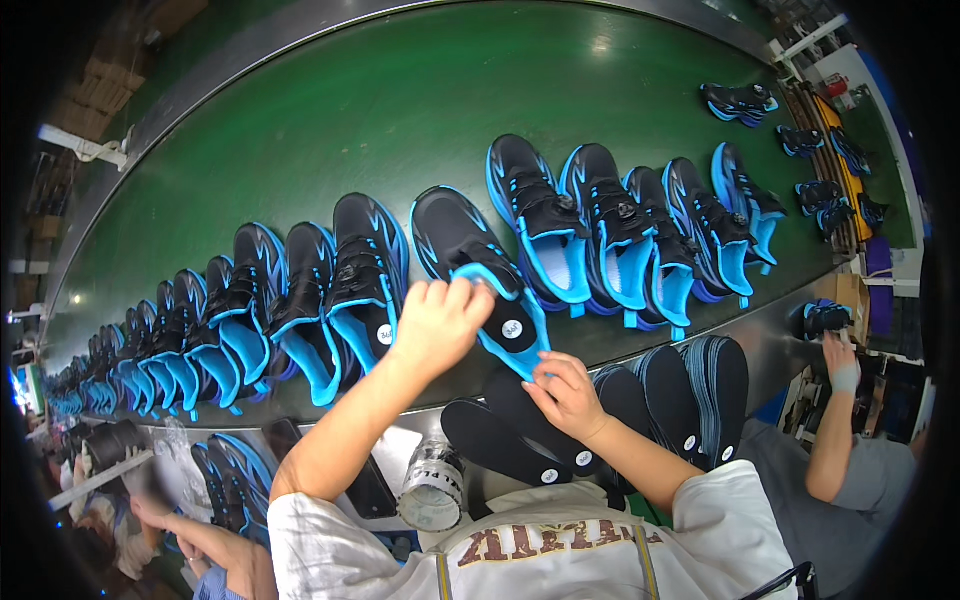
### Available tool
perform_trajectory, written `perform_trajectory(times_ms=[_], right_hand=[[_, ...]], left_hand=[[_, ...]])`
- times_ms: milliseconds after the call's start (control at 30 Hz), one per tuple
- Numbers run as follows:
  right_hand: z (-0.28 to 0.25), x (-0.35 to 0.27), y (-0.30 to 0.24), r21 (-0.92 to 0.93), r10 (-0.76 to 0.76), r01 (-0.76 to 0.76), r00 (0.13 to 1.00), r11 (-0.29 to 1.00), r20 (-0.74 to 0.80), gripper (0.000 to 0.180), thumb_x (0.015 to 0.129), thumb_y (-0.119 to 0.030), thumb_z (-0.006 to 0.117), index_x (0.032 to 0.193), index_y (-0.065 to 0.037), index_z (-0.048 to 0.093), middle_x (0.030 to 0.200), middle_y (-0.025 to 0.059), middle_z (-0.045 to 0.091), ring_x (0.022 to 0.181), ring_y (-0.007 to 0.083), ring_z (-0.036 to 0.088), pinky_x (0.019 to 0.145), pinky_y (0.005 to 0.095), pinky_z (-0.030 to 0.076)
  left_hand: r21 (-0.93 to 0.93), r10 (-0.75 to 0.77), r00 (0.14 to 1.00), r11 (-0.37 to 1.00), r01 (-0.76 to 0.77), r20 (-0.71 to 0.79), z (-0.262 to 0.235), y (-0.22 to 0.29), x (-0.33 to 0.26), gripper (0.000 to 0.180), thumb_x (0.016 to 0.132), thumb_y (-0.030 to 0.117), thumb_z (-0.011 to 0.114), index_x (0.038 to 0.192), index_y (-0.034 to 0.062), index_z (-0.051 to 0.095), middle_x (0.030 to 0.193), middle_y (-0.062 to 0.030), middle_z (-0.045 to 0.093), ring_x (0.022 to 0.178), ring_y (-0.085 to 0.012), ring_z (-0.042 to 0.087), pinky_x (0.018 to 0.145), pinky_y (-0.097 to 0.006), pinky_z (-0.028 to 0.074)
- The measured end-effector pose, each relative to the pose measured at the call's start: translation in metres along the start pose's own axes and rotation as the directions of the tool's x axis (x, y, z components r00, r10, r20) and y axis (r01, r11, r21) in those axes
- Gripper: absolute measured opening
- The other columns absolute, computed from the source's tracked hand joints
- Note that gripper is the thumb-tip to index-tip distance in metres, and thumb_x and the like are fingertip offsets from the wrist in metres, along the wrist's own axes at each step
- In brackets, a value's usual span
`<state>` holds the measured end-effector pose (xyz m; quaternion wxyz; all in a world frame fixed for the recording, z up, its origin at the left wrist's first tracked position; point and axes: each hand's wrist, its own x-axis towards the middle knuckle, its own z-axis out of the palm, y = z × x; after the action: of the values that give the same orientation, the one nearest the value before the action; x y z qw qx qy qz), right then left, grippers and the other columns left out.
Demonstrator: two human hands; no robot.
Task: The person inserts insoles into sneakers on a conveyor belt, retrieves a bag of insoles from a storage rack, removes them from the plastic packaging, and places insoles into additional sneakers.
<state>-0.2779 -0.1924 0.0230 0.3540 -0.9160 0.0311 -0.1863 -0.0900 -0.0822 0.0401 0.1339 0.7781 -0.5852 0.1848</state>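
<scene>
A black sneaker [458,232] with bright blue edging lies on the green belt in front of me, toe pointing away. My left hand [446,318] is closed on its tongue [490,277], which it pulls up and back from the opening. At the heel, my right hand [568,394] pinches the blue collar [528,362] between thumb and fingers. Inside the shoe shows a black insole [508,312] with a round white sticker near its heel end. Part of the shoe's left side is hidden behind my left hand.
Matching sneakers [368,245] line the green belt [420,110] on the left, with several more [612,215] on the right. Loose black insoles [668,392] lie along the near edge, beside a tape-wrapped cup [432,490]. Co-workers' arms [832,450] show at both sides.
</scene>
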Motion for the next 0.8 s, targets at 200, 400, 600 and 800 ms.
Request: perform_trajectory(times_ms=[200, 400, 600, 800], right_hand=[[-0.052, 0.036, 0.010, -0.199, -0.033, 0.002, 0.987, 0.980, -0.156, 0.032, 0.066, -0.011, 0.061, 0.095, -0.003, 0.052, 0.100, 0.0134, 0.052, 0.094, 0.0287, 0.050, 0.079, 0.0381, 0.037], [-0.071, 0.027, 0.087, -0.578, 0.154, -0.103, 0.987, 0.809, 0.040, 0.031, 0.066, -0.025, 0.065, 0.085, -0.003, 0.056, 0.086, 0.0103, 0.058, 0.095, 0.0215, 0.050, 0.088, 0.0434, 0.026], [-0.136, 0.039, 0.135, -0.660, 0.118, 0.012, 0.981, 0.751, 0.152, 0.021, 0.066, -0.026, 0.064, 0.072, -0.007, 0.055, 0.075, 0.0060, 0.055, 0.083, 0.0206, 0.050, 0.079, 0.0386, 0.030], [-0.125, 0.039, 0.087, -0.777, -0.035, -0.076, 0.991, 0.625, -0.126, 0.027, 0.069, -0.016, 0.056, 0.095, -0.009, 0.055, 0.082, 0.0083, 0.054, 0.087, 0.0248, 0.049, 0.078, 0.0408, 0.035]], left_hand=[[-0.525, -0.397, 0.899, 0.734, 0.432, 0.184, 0.014, -0.044, 0.025, 0.014, 0.079, 0.015, 0.052, 0.075, 0.0014, 0.051, 0.066, -0.0097, 0.048, 0.063, -0.0247, 0.051, 0.056, -0.032, 0.040], [-0.768, -0.583, 0.500, -0.495, 0.406, 0.640, -0.040, -0.040, 0.027, 0.016, 0.083, 0.018, 0.049, 0.071, 0.0088, 0.044, 0.058, 0.0018, 0.043, 0.038, -0.0048, 0.025, 0.038, -0.021, 0.020], [-0.718, -0.573, 0.454, -0.643, 0.266, 0.682, -0.068, -0.025, -0.020, 0.016, 0.079, 0.009, 0.050, 0.066, 0.0097, 0.040, 0.083, -0.0100, 0.057, 0.038, -0.0078, 0.032, 0.039, -0.021, 0.025], [-0.664, -0.535, 0.404, -0.668, 0.337, 0.742, -0.080, -0.002, -0.036, 0.011, 0.074, 0.004, 0.045, 0.082, 0.0089, 0.041, 0.067, -0.0069, 0.050, 0.040, -0.0084, 0.034, 0.038, -0.019, 0.025]])
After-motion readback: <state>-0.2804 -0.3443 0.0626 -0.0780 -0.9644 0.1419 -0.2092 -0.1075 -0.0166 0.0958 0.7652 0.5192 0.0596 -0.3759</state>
